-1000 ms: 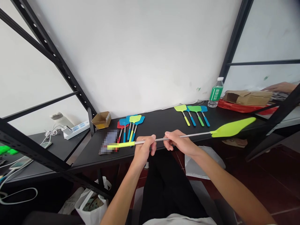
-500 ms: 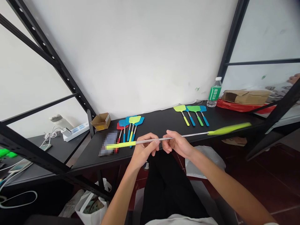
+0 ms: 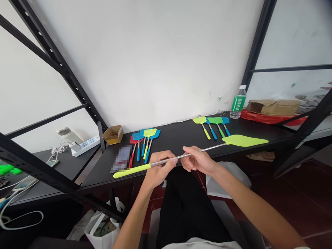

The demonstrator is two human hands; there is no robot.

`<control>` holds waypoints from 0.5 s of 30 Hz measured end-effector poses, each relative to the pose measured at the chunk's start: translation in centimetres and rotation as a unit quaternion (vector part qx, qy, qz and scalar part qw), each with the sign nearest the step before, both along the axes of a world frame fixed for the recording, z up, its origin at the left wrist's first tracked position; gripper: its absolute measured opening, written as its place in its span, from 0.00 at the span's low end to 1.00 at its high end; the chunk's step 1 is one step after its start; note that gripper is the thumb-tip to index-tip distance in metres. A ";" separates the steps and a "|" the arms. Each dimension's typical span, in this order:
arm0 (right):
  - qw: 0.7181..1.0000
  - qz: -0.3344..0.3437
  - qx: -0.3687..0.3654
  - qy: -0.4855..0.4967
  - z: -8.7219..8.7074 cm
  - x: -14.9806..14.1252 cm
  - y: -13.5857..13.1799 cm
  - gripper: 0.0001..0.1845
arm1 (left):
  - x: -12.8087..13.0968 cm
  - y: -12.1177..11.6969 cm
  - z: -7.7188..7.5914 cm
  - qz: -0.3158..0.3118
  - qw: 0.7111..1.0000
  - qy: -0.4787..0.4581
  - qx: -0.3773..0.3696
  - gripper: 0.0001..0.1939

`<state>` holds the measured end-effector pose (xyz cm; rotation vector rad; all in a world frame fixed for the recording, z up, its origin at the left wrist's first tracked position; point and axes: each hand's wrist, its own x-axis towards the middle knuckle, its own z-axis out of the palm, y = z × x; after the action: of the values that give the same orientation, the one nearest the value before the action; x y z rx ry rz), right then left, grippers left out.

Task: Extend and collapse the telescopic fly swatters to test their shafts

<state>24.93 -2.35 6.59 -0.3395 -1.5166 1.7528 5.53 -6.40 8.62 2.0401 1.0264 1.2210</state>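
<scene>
A single head-worn camera supplies the only view, looking forward and steeply down from above the person's lap (image 3: 189,204). It faces the long side of the worktop (image 3: 176,138) and, behind it, the pale wall (image 3: 155,69). The left hand (image 3: 159,169) and right hand (image 3: 195,159) are close below the lens, in the lower middle, with the swatter (image 3: 214,147) crossing nearer than the worktop. The view is wide: black shelf posts lean outward toward the top, and floor (image 3: 298,197) shows at lower right.
</scene>
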 end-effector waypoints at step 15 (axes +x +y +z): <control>0.989 -0.046 0.132 -0.057 0.8 1.1 0.1 0.32 | 1.7 0.4 -0.9 0.029 0.981 -0.179 -0.074 0.27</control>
<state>25.99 -2.26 7.40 -0.3731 -1.7619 1.4611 7.24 -5.99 7.71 1.6122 0.9724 1.4325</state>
